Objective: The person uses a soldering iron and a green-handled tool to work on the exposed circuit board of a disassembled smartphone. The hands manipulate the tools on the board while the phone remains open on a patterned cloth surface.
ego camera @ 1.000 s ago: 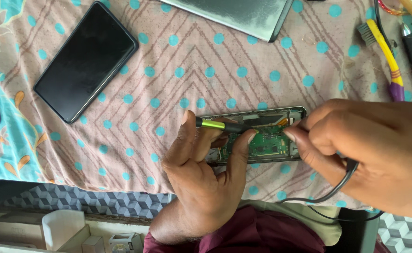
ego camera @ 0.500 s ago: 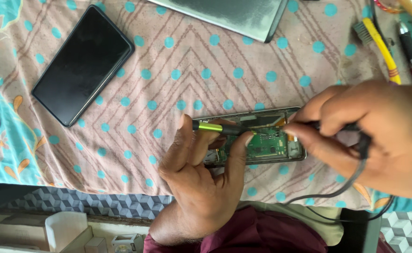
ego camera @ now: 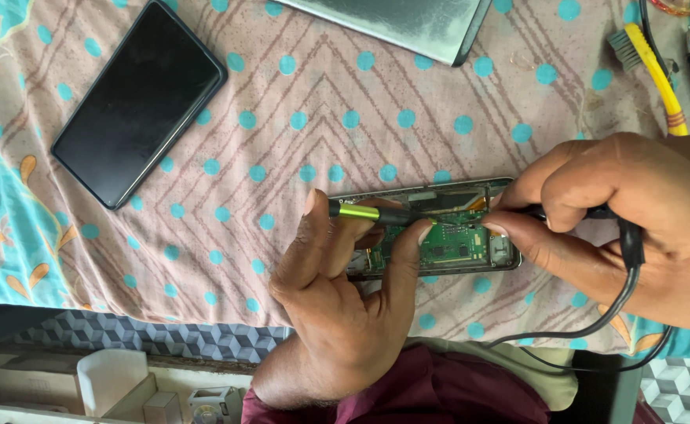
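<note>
Nearby, black phone (ego camera: 137, 102), yellow brush (ego camera: 649, 56).

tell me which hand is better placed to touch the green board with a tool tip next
Likely the left hand: its green-banded tool already lies across the opened phone, tip at the green board. The right hand holds a corded tool at the phone's edge.

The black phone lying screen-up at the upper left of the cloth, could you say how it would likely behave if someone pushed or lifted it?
The black phone is a flat slab lying flush on the dotted cloth, so it probably would not roll or tip. Its glossy face looks slippery to fingers, though the cloth may resist sliding. It looks rigid, and the glass front is likely fragile if dropped.
</note>
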